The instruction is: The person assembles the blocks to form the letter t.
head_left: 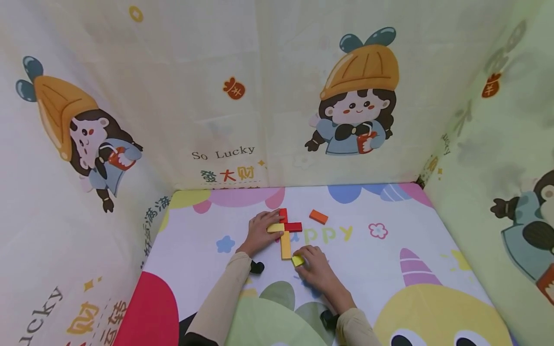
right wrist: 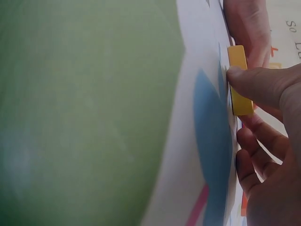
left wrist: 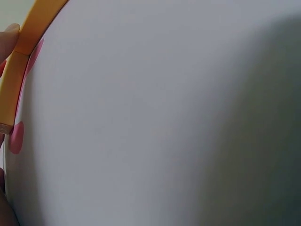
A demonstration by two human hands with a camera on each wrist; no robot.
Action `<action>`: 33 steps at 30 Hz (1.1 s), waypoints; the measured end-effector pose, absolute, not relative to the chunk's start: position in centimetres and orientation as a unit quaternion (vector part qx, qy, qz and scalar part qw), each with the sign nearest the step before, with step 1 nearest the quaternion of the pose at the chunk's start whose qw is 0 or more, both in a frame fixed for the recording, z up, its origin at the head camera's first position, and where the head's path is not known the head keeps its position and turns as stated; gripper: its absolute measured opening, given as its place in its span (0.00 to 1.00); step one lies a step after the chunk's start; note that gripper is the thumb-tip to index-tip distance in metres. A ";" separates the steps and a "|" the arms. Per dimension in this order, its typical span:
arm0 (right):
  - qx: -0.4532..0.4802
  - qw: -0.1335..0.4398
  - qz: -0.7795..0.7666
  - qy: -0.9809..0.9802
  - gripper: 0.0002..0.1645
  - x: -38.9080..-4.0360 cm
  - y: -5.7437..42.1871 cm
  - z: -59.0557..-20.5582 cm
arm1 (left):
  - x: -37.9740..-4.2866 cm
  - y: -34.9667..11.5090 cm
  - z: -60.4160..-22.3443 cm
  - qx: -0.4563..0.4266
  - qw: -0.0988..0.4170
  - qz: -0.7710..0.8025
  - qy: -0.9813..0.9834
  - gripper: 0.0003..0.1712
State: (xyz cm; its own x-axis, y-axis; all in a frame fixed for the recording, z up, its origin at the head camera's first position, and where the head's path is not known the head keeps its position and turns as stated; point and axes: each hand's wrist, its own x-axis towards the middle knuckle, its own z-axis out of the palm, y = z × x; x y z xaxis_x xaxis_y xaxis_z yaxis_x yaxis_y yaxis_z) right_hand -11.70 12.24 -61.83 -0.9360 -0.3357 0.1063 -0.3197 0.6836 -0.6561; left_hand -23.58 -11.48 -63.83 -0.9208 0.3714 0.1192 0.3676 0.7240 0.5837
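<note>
Block-laying, apparently midway.
Right hand (head_left: 317, 268) pinches a yellow block (head_left: 297, 261) just beside the long block (head_left: 285, 246); left hand (head_left: 259, 231), fingers spread, touches the pale block (head_left: 276, 227); next likely calls for careful aligning.

The place looked like a small cloth-walled nook, perhaps a children's play corner; whether in a home or elsewhere could not be told. Pale fabric (head_left: 277, 72) hung across the top and down both sides of the head view, printed with cartoon girls (head_left: 359, 96) and "So Lucky" lettering (head_left: 223, 154). Below, the desk (head_left: 415, 221) bore pastel shapes and a yellow cartoon creature (head_left: 441, 312) at lower right.
</note>
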 end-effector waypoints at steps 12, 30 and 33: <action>-0.186 0.009 -0.350 0.918 0.21 -11.4 12.1 -61.5 | -23.6 -11.6 -64.2 0.192 0.008 0.311 0.931 0.33; -0.178 0.029 -0.354 0.918 0.21 -11.7 12.1 -61.7 | -23.5 -11.6 -64.1 0.200 0.007 0.313 0.928 0.33; -0.180 0.027 -0.357 0.916 0.21 -11.7 12.1 -61.7 | -23.6 -11.6 -64.1 0.198 0.006 0.309 0.930 0.33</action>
State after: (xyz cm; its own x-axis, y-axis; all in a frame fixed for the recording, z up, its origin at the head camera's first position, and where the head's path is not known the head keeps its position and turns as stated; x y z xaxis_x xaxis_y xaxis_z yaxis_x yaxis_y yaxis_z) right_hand -11.71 12.12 -61.72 -0.9334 -0.3499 0.0791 -0.3113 0.6804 -0.6634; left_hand -23.56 -11.56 -64.10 -0.9211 0.3730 0.1113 0.3655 0.7304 0.5770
